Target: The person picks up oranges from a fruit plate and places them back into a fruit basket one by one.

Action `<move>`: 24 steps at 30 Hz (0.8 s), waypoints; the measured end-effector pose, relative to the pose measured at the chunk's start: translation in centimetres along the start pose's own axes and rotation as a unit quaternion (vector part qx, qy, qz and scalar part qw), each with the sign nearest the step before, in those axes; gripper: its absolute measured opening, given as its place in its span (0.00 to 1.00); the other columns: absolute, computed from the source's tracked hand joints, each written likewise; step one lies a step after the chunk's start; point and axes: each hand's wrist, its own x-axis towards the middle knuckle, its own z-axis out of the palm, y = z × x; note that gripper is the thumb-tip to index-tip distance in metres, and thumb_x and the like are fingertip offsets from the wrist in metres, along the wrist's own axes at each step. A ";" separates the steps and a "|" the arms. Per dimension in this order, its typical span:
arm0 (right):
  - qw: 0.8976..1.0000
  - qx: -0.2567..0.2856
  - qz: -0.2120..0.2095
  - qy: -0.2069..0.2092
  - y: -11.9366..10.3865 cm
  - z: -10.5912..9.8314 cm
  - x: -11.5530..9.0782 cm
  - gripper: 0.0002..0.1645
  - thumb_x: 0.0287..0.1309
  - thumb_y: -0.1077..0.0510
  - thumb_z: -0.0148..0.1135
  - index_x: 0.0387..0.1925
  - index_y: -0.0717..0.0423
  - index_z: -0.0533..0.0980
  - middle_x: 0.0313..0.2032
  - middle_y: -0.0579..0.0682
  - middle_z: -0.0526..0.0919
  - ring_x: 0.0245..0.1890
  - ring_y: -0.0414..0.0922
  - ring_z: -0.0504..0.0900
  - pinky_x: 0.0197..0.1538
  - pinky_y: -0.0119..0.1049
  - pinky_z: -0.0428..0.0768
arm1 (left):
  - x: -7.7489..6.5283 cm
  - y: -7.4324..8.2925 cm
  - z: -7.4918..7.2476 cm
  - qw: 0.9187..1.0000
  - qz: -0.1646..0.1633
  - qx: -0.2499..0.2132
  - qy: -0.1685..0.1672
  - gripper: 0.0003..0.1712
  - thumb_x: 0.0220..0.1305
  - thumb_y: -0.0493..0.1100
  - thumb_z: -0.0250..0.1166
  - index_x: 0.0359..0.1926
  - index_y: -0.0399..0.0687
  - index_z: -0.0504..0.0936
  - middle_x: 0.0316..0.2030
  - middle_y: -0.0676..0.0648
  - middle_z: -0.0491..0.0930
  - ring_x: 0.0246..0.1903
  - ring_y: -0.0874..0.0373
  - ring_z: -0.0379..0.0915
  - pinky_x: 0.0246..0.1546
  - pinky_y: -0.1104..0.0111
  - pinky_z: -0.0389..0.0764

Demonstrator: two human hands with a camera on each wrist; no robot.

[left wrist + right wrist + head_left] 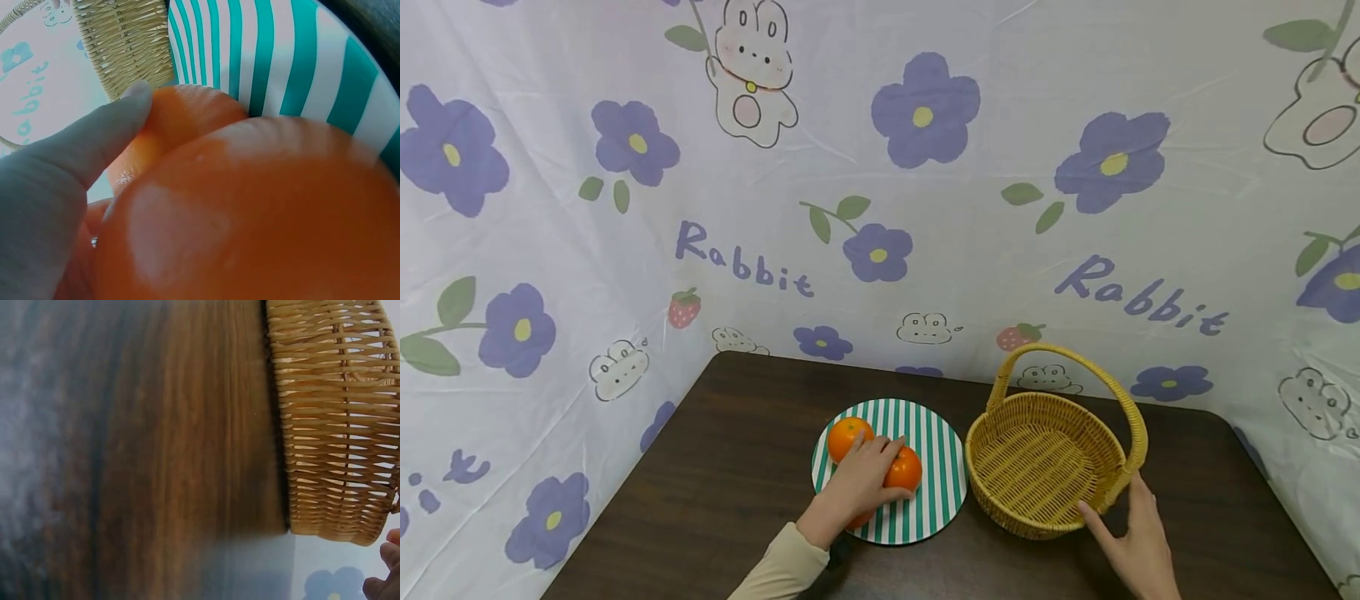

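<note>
My left hand [867, 473] reaches over a round plate [936, 475] with green and white stripes. Its thumb and fingers grip an orange [906, 470] at the plate's middle; the left wrist view shows the thumb along that orange's side. Behind the fingers sits a second orange [848, 438], and a third [861, 520] peeks out under the wrist. At the near right of a yellow wicker basket [1037, 467], my right hand [1138, 537] holds the rim by the handle's foot, thumb at the rim and fingers outside. Only some fingertips [389, 562] show in the right wrist view.
The basket stands right beside the plate, its tall arched handle [1075, 357] upright. Both rest on a dark wooden table [700, 492]. A white cloth [970, 217] printed with flowers and rabbits hangs behind and along the sides.
</note>
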 end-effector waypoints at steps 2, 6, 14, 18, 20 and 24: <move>1.000 0.004 0.002 -0.007 0.1 0.1 0.1 0.57 0.57 0.42 0.60 0.73 0.51 0.35 0.67 0.72 0.46 0.62 0.72 0.53 0.54 0.71 0.55 | 0.1 0.0 0.1 1.000 0.005 0.004 0.003 0.42 0.52 0.64 0.65 0.63 0.49 0.66 0.52 0.46 0.73 0.53 0.50 0.70 0.66 0.51 0.53; 1.000 0.012 0.012 -0.026 0.5 0.2 0.3 0.55 0.58 0.41 0.58 0.73 0.51 0.36 0.68 0.71 0.43 0.63 0.72 0.50 0.52 0.71 0.57 | 0.3 -0.1 0.1 1.000 0.016 0.000 0.009 0.41 0.50 0.62 0.67 0.61 0.49 0.68 0.50 0.47 0.74 0.51 0.52 0.71 0.66 0.53 0.55; 0.995 -0.004 0.050 -0.090 1.1 0.1 0.6 0.54 0.61 0.34 0.49 0.72 0.57 0.36 0.70 0.67 0.33 0.63 0.73 0.48 0.51 0.72 0.56 | 0.4 0.1 0.4 1.000 0.017 -0.023 0.013 0.41 0.47 0.62 0.70 0.60 0.50 0.69 0.49 0.48 0.74 0.46 0.55 0.71 0.49 0.62 0.76; 0.992 -0.013 0.056 -0.115 1.2 0.0 0.8 0.54 0.61 0.32 0.45 0.72 0.58 0.35 0.70 0.67 0.32 0.60 0.75 0.52 0.49 0.71 0.60 | 0.5 0.3 0.4 0.999 0.015 -0.034 0.018 0.41 0.46 0.61 0.71 0.59 0.51 0.70 0.48 0.49 0.74 0.44 0.57 0.72 0.43 0.63 0.78; 0.991 -0.015 0.050 -0.121 1.3 0.0 0.9 0.54 0.62 0.32 0.44 0.72 0.58 0.35 0.70 0.67 0.32 0.60 0.75 0.52 0.49 0.71 0.61 | 0.6 0.4 0.3 0.999 0.011 -0.037 0.018 0.40 0.46 0.61 0.71 0.59 0.53 0.70 0.48 0.50 0.74 0.44 0.57 0.72 0.41 0.63 0.78; 0.991 -0.026 0.041 -0.128 1.4 0.0 1.0 0.54 0.62 0.32 0.44 0.72 0.59 0.33 0.70 0.66 0.32 0.60 0.75 0.53 0.48 0.71 0.62 | 0.7 0.7 -0.1 0.999 0.005 -0.044 0.019 0.39 0.46 0.63 0.70 0.59 0.55 0.70 0.48 0.50 0.73 0.44 0.57 0.71 0.41 0.63 0.78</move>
